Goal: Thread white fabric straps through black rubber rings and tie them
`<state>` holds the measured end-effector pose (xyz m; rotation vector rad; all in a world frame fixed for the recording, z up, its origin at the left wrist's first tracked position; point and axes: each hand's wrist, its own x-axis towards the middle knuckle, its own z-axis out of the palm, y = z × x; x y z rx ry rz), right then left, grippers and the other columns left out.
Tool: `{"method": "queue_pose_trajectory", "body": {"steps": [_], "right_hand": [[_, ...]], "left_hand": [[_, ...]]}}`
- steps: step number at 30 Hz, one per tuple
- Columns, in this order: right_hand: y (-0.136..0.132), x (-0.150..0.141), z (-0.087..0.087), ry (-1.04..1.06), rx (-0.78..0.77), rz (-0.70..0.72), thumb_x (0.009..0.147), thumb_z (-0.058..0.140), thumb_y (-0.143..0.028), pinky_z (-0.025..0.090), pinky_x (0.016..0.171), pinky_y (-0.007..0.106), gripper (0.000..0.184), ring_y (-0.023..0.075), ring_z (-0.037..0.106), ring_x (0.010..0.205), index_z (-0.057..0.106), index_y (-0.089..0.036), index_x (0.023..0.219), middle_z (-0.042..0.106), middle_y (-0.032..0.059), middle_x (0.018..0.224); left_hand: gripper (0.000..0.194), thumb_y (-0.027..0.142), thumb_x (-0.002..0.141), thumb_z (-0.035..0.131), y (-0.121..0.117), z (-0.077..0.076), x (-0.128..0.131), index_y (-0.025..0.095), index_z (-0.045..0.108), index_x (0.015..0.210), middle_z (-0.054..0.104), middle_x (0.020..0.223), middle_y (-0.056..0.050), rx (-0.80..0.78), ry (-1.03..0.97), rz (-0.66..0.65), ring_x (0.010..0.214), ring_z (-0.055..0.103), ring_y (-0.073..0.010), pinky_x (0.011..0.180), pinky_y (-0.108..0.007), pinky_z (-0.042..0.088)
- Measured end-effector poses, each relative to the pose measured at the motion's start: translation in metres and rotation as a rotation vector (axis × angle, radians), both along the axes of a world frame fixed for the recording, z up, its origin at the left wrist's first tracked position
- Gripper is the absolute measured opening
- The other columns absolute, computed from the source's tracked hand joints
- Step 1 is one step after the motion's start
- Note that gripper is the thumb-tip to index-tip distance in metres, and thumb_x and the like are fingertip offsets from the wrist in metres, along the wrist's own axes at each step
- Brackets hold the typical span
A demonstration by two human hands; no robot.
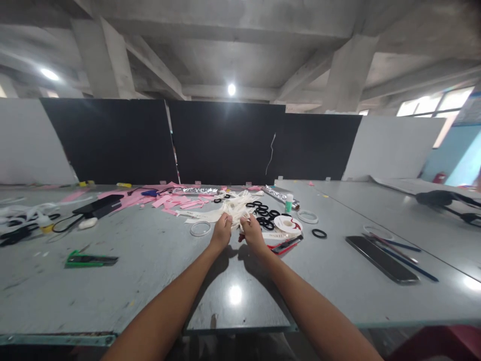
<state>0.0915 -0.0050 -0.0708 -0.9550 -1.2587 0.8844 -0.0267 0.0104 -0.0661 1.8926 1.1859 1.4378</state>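
Both hands are in the middle of the table, side by side with a small gap between them. My left hand (221, 231) is closed, thumb against fingers, on the near edge of a tangled bunch of cream ribbon (237, 204). My right hand (253, 233) pinches the same bunch from the other side. To the right of the bunch lie several black rings (266, 214) and a white spool (287, 224) with red on its face. A red utility knife (287, 244) rests just right of my right hand. A clear ring (200, 229) lies left of my left hand.
Pink strips (180, 201) and foil-wrapped bars (196, 191) lie farther back. A green utility knife (90, 259) is at the left; a phone (381, 259) with pens lies right. A green-and-white glue bottle (289, 203) stands behind the spool. Black panels (229, 143) close off the back.
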Motion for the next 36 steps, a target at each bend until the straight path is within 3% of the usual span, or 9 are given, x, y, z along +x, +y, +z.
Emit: {"method": "queue_pose_trajectory", "body": {"steps": [5,8,11,14,18,23,29,36], "right_hand": [[-0.001,0.004,0.002,-0.044,0.004,0.022,0.079,0.049,-0.043,0.037,0.029,0.019,0.023,0.0068,0.038,0.032,0.045,-0.021,0.086,0.043,-0.0098,0.050],[-0.004,0.009,0.005,-0.104,-0.001,-0.001,0.079,0.050,-0.044,0.035,0.028,0.018,0.024,0.0064,0.037,0.032,0.046,-0.020,0.078,0.042,-0.0092,0.049],[-0.005,0.013,0.007,-0.148,-0.012,-0.001,0.078,0.051,-0.044,0.031,0.028,0.018,0.025,0.0062,0.036,0.032,0.044,-0.020,0.072,0.041,-0.0093,0.046],[-0.004,0.014,0.007,-0.148,-0.025,0.022,0.078,0.051,-0.044,0.029,0.028,0.017,0.024,0.0059,0.034,0.031,0.046,-0.021,0.077,0.044,-0.0094,0.047],[0.000,0.017,0.007,-0.108,-0.044,0.039,0.078,0.052,-0.045,0.033,0.029,0.018,0.027,0.0070,0.039,0.034,0.052,-0.019,0.084,0.051,-0.0062,0.052],[0.004,0.024,0.009,-0.158,-0.020,0.114,0.068,0.064,-0.040,0.042,0.039,0.021,0.027,0.0082,0.046,0.045,0.062,-0.016,0.079,0.058,-0.0018,0.059],[0.006,0.028,0.009,-0.250,0.015,0.041,0.070,0.060,-0.042,0.042,0.044,0.022,0.026,0.0086,0.045,0.046,0.059,-0.017,0.067,0.050,-0.0037,0.054],[0.005,0.029,0.007,-0.290,0.059,0.031,0.076,0.053,-0.041,0.037,0.044,0.022,0.025,0.0094,0.047,0.044,0.057,-0.017,0.070,0.051,-0.0036,0.053]], "left_hand": [[0.026,0.038,0.087,0.040,0.001,0.003,-0.005,0.019,0.046,0.070,0.046,0.061,0.003,0.021,0.011,0.026,0.060,0.045,-0.0132,0.061,-0.025,0.035],[0.019,0.035,0.082,0.049,0.002,0.008,-0.010,0.018,0.058,0.084,0.061,0.082,-0.002,0.105,0.026,0.022,0.079,0.056,-0.0162,0.075,-0.027,0.040],[0.027,0.039,0.081,0.053,0.003,0.010,-0.014,0.018,0.065,0.094,0.066,0.096,-0.005,0.084,0.087,-0.108,0.094,0.058,-0.0193,0.085,-0.028,0.040],[0.034,0.047,0.080,0.053,0.005,0.010,-0.013,0.016,0.067,0.081,0.066,0.076,-0.002,-0.048,0.127,-0.265,0.075,0.059,-0.0172,0.073,-0.026,0.042],[0.035,0.046,0.078,0.054,0.005,0.010,-0.011,0.015,0.059,0.063,0.055,0.057,0.002,-0.082,0.073,-0.248,0.059,0.050,-0.0130,0.061,-0.024,0.038],[0.033,0.045,0.078,0.054,0.005,0.010,-0.013,0.016,0.054,0.062,0.052,0.058,0.002,-0.108,-0.041,-0.206,0.060,0.047,-0.0124,0.061,-0.024,0.036],[0.040,0.053,0.077,0.053,0.006,0.006,-0.011,0.016,0.052,0.063,0.047,0.055,0.003,-0.261,-0.233,-0.350,0.054,0.041,-0.0103,0.056,-0.023,0.033],[0.038,0.052,0.068,0.064,0.009,0.007,-0.012,0.014,0.063,0.071,0.060,0.064,-0.001,-0.260,-0.120,-0.317,0.059,0.050,-0.0130,0.062,-0.025,0.039]]}}
